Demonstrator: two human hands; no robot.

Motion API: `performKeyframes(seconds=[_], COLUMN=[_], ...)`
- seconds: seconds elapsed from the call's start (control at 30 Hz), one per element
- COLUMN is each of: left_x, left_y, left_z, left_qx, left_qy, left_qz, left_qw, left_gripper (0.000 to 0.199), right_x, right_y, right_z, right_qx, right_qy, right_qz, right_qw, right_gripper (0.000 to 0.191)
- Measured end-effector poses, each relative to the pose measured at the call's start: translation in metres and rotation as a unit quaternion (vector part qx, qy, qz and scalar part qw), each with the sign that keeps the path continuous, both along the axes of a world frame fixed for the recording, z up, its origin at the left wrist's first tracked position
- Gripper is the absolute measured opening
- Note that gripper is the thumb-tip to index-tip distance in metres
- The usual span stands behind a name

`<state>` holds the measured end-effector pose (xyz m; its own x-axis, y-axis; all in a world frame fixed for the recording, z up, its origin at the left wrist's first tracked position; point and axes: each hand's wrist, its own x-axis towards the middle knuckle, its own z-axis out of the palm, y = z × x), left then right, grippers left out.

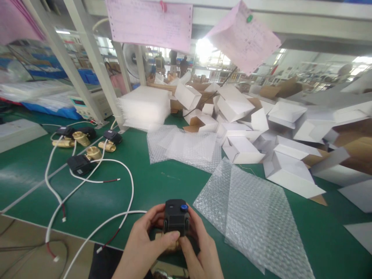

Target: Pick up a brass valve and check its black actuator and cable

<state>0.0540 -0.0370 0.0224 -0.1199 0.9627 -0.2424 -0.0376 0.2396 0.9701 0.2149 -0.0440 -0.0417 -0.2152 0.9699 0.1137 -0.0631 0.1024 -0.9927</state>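
Black actuator (176, 217) clasped by left grip (144, 241), right grip (204, 245); bubble wrap (255, 213) beside, white boxes (245, 150) beyond

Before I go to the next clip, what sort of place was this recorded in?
Most likely a factory floor, perhaps a packing or assembly area: wired brass-and-black devices lie on a green worktop, along with bubble wrap sheets and a heap of white boxes.
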Motion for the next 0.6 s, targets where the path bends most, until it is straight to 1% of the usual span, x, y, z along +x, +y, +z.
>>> performKeyframes(seconds=[0.07, 0.23, 0.3, 0.4, 0.47, 0.53, 0.6], left_x=[0.003, 0.011, 0.013, 0.016, 0.019, 0.022, 0.025], left_y=[0.000, 0.000, -0.002, -0.005, -0.007, -0.008, -0.009], left_z=[0.001, 0.004, 0.006, 0.009, 0.013, 0.016, 0.018], left_qx=[0.001, -0.013, -0.015, -0.011, -0.009, -0.001, 0.013], left_qy=[-0.018, -0.023, -0.032, -0.053, -0.066, -0.066, -0.037], left_qz=[-0.008, 0.011, 0.014, 0.038, 0.053, 0.070, 0.089], left_qw=[1.000, 1.000, 0.999, 0.998, 0.996, 0.995, 0.995], left_gripper=[0.050, 0.048, 0.050, 0.055, 0.058, 0.058, 0.056], right_x=[-0.002, -0.009, -0.015, -0.025, -0.032, -0.038, -0.041], right_y=[0.000, -0.004, -0.005, -0.007, -0.010, -0.014, -0.019], right_z=[-0.003, -0.006, -0.003, 0.001, 0.002, 0.000, -0.004], right_qx=[-0.010, -0.043, -0.037, -0.010, -0.009, -0.034, -0.092], right_qy=[0.024, 0.083, 0.125, 0.175, 0.215, 0.265, 0.294], right_qz=[-0.029, -0.053, -0.059, -0.062, -0.058, -0.041, -0.017], right_qw=[0.999, 0.994, 0.990, 0.983, 0.975, 0.963, 0.951], right_gripper=[0.055, 0.062, 0.063, 0.066, 0.066, 0.062, 0.060])
